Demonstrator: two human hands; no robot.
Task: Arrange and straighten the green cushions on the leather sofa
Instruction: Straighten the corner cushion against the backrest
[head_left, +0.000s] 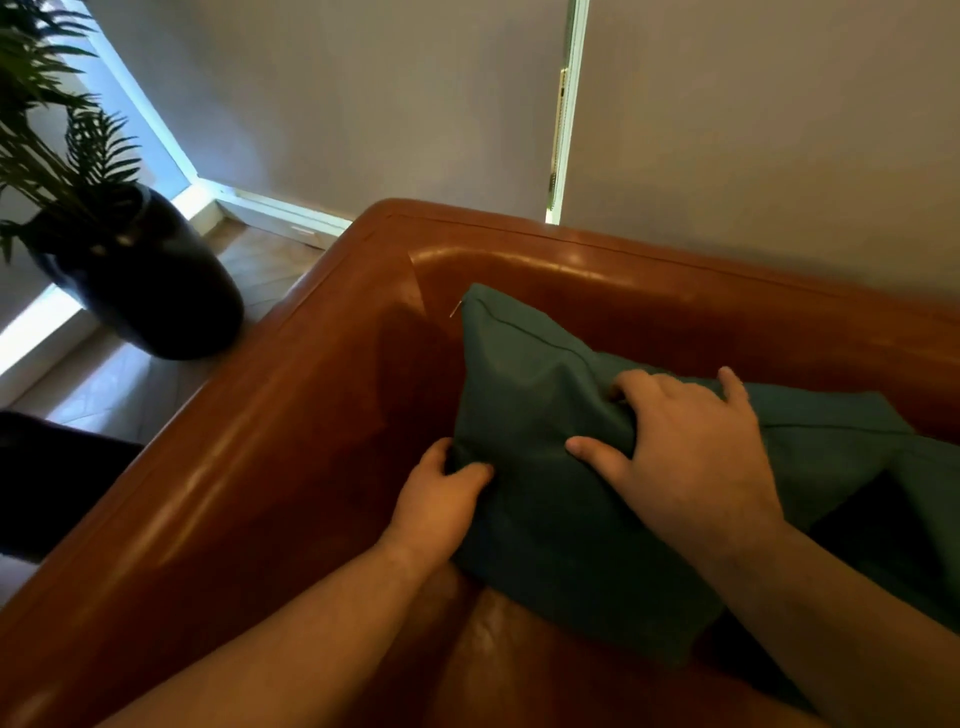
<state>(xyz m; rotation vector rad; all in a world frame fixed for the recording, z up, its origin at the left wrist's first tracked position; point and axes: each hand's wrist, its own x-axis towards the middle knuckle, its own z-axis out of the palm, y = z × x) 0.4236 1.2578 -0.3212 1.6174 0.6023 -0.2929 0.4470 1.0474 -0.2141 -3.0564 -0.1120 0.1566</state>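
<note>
A green cushion (524, 415) leans in the left corner of the brown leather sofa (291, 415), its zip corner up near the backrest. My left hand (436, 499) pinches the cushion's left edge. My right hand (691, 457) lies on its top with fingers dug into the fabric, gripping it. A second green cushion (841, 431) lies behind and to the right, partly hidden by my right arm.
The sofa's armrest (223, 457) runs along the left and its backrest (675, 270) across the top. A dark pot (150, 291) with a fern-like plant stands on the floor beyond the armrest. A grey wall is close behind the sofa.
</note>
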